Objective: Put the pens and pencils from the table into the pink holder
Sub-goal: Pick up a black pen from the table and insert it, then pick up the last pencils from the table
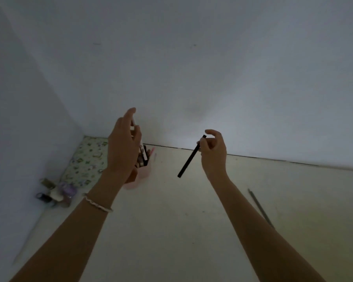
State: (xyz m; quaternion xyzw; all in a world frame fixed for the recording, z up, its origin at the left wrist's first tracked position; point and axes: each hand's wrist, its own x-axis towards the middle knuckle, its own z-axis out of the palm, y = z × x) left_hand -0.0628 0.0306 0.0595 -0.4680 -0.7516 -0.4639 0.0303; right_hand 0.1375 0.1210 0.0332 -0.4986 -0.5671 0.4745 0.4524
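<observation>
Two hands raised: our right hand point(213, 154) pinches black pen point(191, 157); our left hand point(123, 147), fingers spread, hovers before pink holder point(144, 173).

Bare table point(171, 220) between forearms — left hand point(123, 148) blocking pink holder point(140, 176), clutter point(57, 193) far left

You find no text, label, brand, number or sign that can be read anywhere in this view. The patterned sheet point(86, 159) at the far left corner of the surface point(171, 220) carries small printed motifs, but they are too blurred and dim for you to make out any letters. The black pen point(191, 157) shows no legible marking, and the items in the pink holder point(143, 171) are too small to tell.
</observation>
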